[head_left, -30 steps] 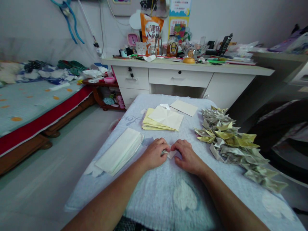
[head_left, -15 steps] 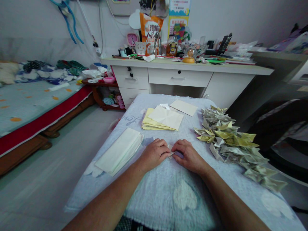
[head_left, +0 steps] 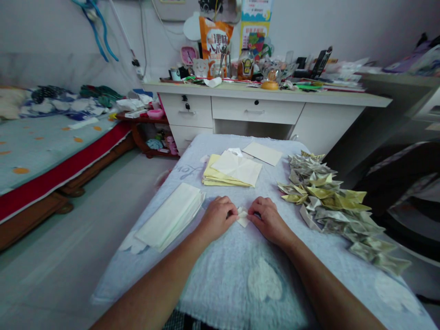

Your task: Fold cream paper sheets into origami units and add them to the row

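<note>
A small folded piece of pale paper (head_left: 243, 218) lies between my hands over the cloth-covered table. Its left edge is pinched by my left hand (head_left: 220, 215), whose fingers are closed. On the other edge, my right hand (head_left: 266, 215) pinches with thumb and forefinger. Just beyond my hands is a stack of yellow and cream paper sheets (head_left: 233, 170). Left of my left hand rests a pile of long folded white paper (head_left: 172, 214). Rows of pointed folded-paper shapes (head_left: 326, 197), grey and yellow, spread out to the right.
The table's blue cloth (head_left: 227, 275) carries a loose cream sheet (head_left: 263, 153) near its far edge. Behind stands a white desk (head_left: 254, 110) crowded with a jar (head_left: 245, 65), an orange snack bag (head_left: 215, 43) and clutter. A bed (head_left: 41, 151) is at the left.
My hands have drawn slightly apart, and more of the small folded paper now shows between them. The piles and the pointed paper shapes stay where they were.
</note>
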Available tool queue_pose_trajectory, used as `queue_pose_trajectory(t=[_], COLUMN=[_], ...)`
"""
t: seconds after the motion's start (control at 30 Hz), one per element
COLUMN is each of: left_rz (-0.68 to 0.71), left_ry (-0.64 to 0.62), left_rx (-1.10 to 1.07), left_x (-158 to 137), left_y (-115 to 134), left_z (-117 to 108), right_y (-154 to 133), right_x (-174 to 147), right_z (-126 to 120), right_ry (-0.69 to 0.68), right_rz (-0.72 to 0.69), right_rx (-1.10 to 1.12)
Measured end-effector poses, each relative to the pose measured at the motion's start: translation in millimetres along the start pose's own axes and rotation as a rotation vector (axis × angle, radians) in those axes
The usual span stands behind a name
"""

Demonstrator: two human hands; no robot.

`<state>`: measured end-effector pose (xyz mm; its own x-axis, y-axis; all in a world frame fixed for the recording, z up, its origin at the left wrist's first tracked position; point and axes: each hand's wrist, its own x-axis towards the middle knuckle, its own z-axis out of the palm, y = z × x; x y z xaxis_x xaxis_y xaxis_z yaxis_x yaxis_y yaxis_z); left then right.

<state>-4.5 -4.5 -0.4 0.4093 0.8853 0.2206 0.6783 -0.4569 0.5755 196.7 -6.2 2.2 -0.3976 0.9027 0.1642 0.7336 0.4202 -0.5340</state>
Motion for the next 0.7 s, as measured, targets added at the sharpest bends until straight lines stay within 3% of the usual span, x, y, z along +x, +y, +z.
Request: queue_pose_trajectory(t=[0.17,0.7], left_rz=[-0.056,-0.191], left_ry=[-0.025,-0.014], left_rx=[-0.014,0.248], left_x=[4,2], left_y=[-1,12], left_z=[-2,4], right_y=[-4,-6], right_x=[1,5], right_z=[0,10], right_ry=[-0.018,0.022], right_rz=[0.063,0.177], right_rx=[-0.014,-0.234])
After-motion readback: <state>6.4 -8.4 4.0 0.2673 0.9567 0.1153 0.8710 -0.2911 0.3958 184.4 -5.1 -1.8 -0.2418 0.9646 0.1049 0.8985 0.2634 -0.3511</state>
